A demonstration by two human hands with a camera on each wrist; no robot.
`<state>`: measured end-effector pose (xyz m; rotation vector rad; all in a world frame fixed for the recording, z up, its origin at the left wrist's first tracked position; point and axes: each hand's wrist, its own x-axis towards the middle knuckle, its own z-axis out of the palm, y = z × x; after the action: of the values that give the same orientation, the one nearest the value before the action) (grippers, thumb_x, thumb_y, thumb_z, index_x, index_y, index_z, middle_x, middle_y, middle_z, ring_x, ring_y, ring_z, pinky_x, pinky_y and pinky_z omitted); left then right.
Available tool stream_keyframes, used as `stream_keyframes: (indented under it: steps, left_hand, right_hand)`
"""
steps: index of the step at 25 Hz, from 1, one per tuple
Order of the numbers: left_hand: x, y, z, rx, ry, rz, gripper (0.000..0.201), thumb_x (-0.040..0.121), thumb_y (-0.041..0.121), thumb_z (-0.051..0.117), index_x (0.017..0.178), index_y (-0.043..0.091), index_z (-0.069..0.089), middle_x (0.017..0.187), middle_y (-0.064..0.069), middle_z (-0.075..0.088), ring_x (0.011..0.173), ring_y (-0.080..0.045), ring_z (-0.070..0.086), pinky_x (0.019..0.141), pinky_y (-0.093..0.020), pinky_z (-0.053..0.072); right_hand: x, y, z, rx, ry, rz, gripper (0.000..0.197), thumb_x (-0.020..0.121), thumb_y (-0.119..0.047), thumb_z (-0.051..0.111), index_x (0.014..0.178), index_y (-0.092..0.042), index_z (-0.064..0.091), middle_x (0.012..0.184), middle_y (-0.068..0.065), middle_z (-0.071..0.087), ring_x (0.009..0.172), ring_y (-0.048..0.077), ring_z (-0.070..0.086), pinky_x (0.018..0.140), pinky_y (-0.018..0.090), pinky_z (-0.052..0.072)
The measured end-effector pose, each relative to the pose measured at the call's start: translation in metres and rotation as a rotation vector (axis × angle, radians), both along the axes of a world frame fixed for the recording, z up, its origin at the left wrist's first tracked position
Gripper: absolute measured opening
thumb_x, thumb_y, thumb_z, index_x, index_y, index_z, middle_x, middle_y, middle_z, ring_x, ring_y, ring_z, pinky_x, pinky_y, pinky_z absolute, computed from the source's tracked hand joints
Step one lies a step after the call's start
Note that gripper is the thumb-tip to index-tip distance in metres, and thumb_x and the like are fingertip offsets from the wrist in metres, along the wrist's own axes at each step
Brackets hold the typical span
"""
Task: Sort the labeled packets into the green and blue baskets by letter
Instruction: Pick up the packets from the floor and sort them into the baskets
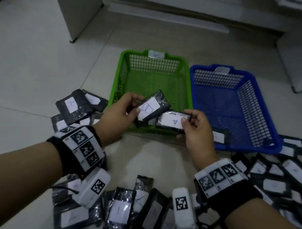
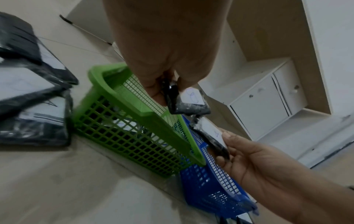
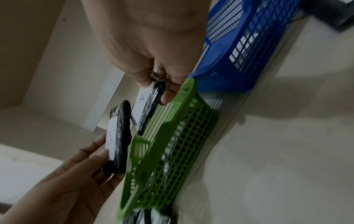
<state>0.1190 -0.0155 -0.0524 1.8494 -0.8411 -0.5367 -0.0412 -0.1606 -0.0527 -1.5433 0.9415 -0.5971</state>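
Note:
My left hand (image 1: 128,104) pinches a black packet labeled B (image 1: 150,108) above the near part of the green basket (image 1: 120,72). My right hand (image 1: 191,123) pinches a black packet labeled A (image 1: 172,121) right beside it, near the seam between the green and the blue basket (image 1: 251,107). In the left wrist view the B packet (image 2: 188,98) sits under my thumb and the A packet (image 2: 212,136) is below it. The right wrist view shows the A packet (image 3: 145,106) at my fingers and the B packet (image 3: 118,136) beyond. Both baskets look empty.
Several black packets with white labels lie on the pale tiled floor: a stack at the left (image 1: 78,107), a row near my wrists (image 1: 134,211) and a heap at the right (image 1: 283,180). White cabinets (image 1: 74,0) stand behind the baskets.

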Motion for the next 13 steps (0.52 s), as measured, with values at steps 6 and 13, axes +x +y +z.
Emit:
stream_keyframes:
  steps: [6,13]
  left_hand:
    - [-0.01,-0.053,-0.008,0.23,-0.192,-0.123,0.029,0.094,0.007,0.044,0.118,0.018,0.055,0.118,-0.003,0.063,0.099,-0.018,0.058,0.081,-0.023,0.041]
    - [-0.005,-0.081,-0.006,0.415,-0.415,-0.271,0.026,0.089,0.013,0.058,0.114,0.019,0.063,0.124,-0.008,0.055,0.118,-0.024,0.048,0.097,-0.028,0.036]
  right_hand:
    - [-0.045,-0.067,-0.014,0.029,0.035,-0.431,0.027,0.086,-0.004,0.057,0.109,-0.016,0.052,0.106,0.011,0.062,0.081,0.026,0.066,0.072,0.046,0.059]
    - [-0.064,-0.094,-0.006,-0.234,0.388,-0.33,0.026,0.085,-0.007,0.059,0.109,-0.014,0.052,0.105,0.01,0.064,0.094,0.029,0.063,0.081,0.037,0.053]
